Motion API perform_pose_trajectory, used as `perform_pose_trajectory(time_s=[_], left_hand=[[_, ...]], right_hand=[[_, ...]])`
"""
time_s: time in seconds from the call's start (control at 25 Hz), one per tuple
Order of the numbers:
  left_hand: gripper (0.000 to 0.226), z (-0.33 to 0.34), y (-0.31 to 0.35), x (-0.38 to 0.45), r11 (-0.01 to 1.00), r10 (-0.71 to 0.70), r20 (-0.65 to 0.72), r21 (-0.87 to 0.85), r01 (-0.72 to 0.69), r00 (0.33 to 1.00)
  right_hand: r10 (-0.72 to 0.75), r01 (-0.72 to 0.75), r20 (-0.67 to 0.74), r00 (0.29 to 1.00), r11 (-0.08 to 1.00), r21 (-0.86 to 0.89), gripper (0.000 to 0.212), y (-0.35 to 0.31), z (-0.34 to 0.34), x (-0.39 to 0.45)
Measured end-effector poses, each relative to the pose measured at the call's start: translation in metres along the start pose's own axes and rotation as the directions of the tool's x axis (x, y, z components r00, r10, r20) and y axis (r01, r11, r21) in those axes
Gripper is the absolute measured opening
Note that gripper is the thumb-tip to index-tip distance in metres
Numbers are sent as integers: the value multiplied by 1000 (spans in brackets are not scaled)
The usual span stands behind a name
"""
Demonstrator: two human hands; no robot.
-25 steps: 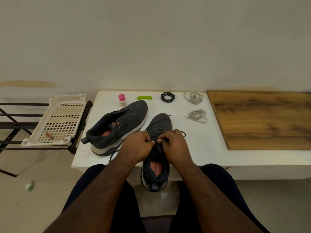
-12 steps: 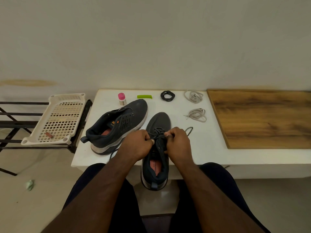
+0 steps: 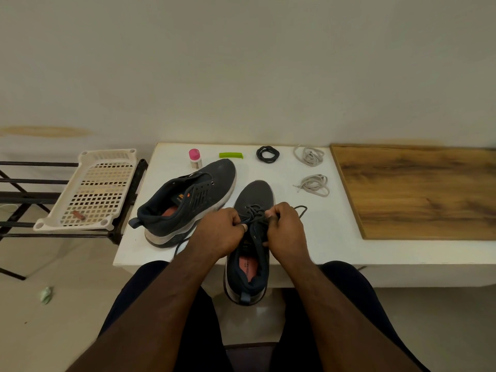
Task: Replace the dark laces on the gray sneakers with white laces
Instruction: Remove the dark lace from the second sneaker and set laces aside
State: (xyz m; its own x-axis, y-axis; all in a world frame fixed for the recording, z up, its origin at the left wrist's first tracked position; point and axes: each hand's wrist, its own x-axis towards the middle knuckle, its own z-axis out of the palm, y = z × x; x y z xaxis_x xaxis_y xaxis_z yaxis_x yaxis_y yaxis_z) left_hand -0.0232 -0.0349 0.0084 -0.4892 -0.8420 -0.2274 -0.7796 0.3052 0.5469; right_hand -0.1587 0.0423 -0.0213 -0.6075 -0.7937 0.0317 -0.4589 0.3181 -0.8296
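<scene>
Two gray sneakers sit on the white table (image 3: 335,237). The left sneaker (image 3: 188,202) lies tilted on its side with no lace in its eyelets. The right sneaker (image 3: 252,237) points away from me, its heel over the table's front edge. My left hand (image 3: 220,232) and my right hand (image 3: 287,229) both pinch its dark lace (image 3: 255,213) above the tongue. A loop of that lace (image 3: 302,209) sticks out right of my right hand. A coiled dark lace (image 3: 267,154) and two bundled white laces (image 3: 308,156) (image 3: 314,185) lie at the back.
A pink-capped small bottle (image 3: 195,158) and a green clip (image 3: 230,155) stand behind the left sneaker. A wooden board (image 3: 418,191) covers the table's right part. A perforated plastic tray (image 3: 91,191) rests on a black rack (image 3: 16,197) to the left.
Both hands have shifted slightly toward the toe of the right sneaker, and the lace loop at the right has been drawn out longer.
</scene>
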Motion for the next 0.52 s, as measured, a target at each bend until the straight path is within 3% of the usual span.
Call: perform_pose_trajectory(time_s=[0.08,0.16,0.32,0.4,0.52], left_hand=[[17,0,-1,0,1000,12,-1,3,-12,1000],[18,0,-1,-1,1000,10,-4,5,-10,1000],[17,1,-3,0,999,-17,-8,-42,17,1000],[17,1,-2,0,1000,-5,-5,-19,5,1000],[18,1,0,-1,1000,6,-10,21,-5,1000]], right_hand=[[-97,108,123,988,990,-90,8,-2,-3,0],[-125,145,142,982,980,-138,8,-3,-3,-2],[123,-124,18,992,987,105,17,0,-2,-1],[57,-64,76,995,994,86,9,3,-5,0],[-62,72,125,990,994,-78,3,0,-3,0]])
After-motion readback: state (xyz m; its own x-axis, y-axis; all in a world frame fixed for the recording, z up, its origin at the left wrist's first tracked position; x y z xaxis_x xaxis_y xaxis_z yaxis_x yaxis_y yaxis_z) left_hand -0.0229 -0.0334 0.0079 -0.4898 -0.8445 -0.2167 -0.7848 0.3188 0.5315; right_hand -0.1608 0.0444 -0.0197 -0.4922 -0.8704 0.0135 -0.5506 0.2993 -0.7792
